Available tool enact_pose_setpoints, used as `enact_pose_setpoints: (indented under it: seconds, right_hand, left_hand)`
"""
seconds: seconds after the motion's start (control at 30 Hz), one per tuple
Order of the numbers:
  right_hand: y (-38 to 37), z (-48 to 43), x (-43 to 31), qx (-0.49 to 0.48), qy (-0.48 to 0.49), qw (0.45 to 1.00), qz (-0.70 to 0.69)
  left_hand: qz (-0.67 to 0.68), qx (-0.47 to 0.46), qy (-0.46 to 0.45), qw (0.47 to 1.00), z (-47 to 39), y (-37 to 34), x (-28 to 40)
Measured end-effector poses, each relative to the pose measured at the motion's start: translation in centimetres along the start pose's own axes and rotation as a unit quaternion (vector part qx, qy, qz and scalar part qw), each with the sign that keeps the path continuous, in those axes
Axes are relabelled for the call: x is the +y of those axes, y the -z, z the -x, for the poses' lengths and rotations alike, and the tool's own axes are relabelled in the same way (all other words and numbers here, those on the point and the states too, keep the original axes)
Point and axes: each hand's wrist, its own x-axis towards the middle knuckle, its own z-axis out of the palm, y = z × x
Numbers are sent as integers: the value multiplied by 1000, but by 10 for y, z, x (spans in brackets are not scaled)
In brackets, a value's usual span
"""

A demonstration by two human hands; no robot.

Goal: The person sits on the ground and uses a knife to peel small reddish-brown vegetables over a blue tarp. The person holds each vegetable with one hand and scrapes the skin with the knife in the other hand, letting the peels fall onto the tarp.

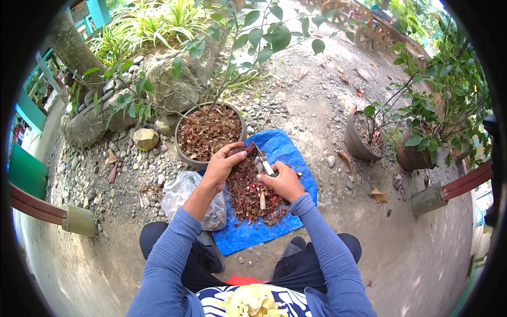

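Observation:
My right hand (283,180) is closed around the handle of a knife (268,168) with a pale section and a narrow dark blade. The blade points up and left against a dark reddish clump (248,150). My left hand (222,164) holds that clump between thumb and fingers. Below both hands, a heap of chopped reddish-brown plant matter (253,198) lies on a blue tarp (285,146). A small pale wooden piece (262,200) rests on the heap.
A round plant pot (243,119) filled with brown chips stands just beyond my left hand. A clear plastic bag (178,190) lies left of the tarp. Two more potted plants stand at right, one in a grey pot (352,138). Stones and a large rock (174,79) lie at upper left.

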Motion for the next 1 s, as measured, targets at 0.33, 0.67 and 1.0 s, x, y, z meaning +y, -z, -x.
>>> enact_pose_setpoints:
  seconds: [0.33, 0.67, 1.0]
  right_hand:
    - [-18, 7, -2, 20, 85, 991, 103]
    - [-16, 10, -6, 10, 47, 994, 99]
    - [-10, 8, -13, 30, 24, 989, 140]
  left_hand:
    - [75, 24, 3, 997, -9, 3, -22]
    - [-16, -13, -42, 999, -9, 4, -28]
    - [69, 19, 32, 997, 4, -5, -17]
